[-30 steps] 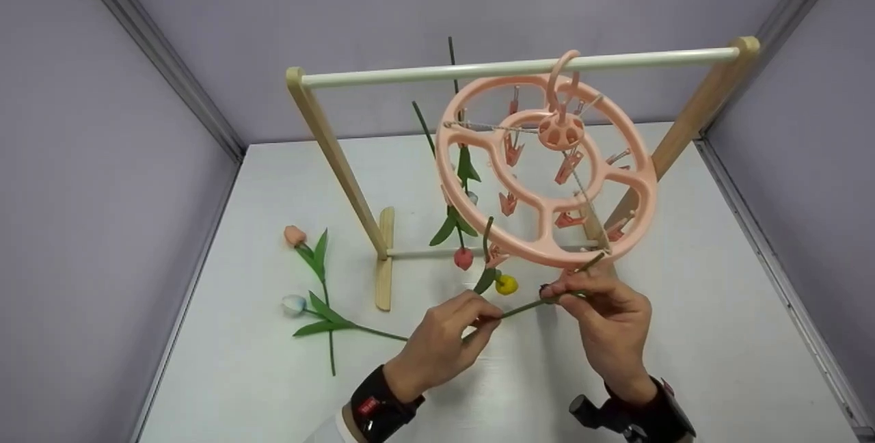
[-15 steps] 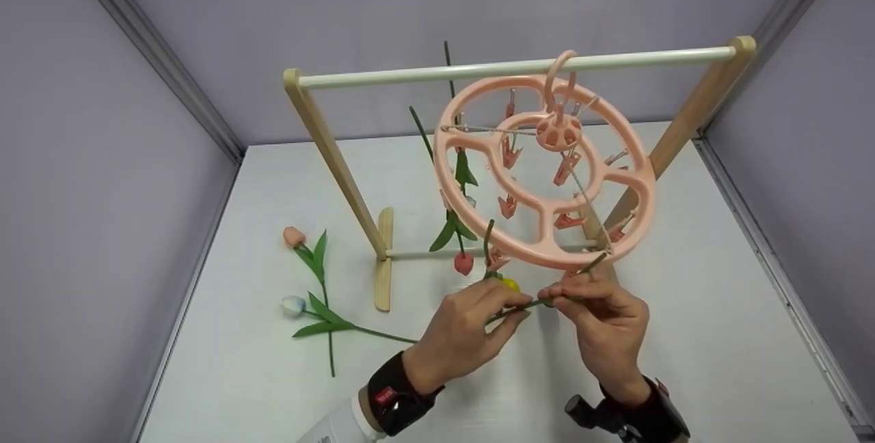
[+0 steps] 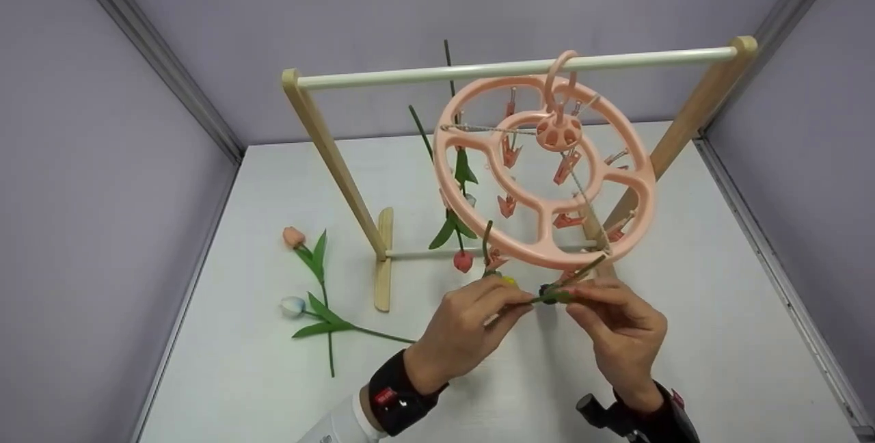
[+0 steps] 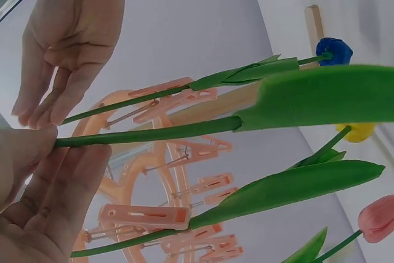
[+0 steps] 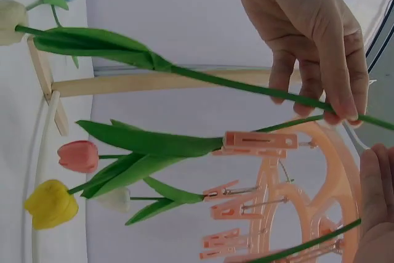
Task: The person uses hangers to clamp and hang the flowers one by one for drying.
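1. A big white table (image 3: 683, 361) sits between grey walls.
2. A wooden rack (image 3: 328, 149) stands on the table. It has a white bar (image 3: 410, 74) across the top.
3. A round pink clip hanger (image 3: 625, 180) hangs from the bar by its hook. Little pink clips (image 3: 507, 205) hang under it.
4. The left hand (image 3: 465, 330) is just below the hanger, at the front. Its fingers are curled and pinch a thin green flower stem (image 3: 540, 299). The left wrist view shows the stem (image 4: 148, 133) squeezed at the fingertips.
5. The right hand (image 3: 622, 327) is just beside the left one. Its fingers pinch the same stem from the other side.
6. The stem is up in the air, between the two hands, close under the hanger's front edge. The wrist views show its long green leaf (image 4: 326, 93).
7. A red tulip (image 3: 463, 260) and a yellow tulip (image 5: 50, 204) hang upside down from the clips.
8. An orange tulip (image 3: 294, 236) and a pale blue tulip (image 3: 292, 305) lie on the table, left of the rack, well away from the hands.
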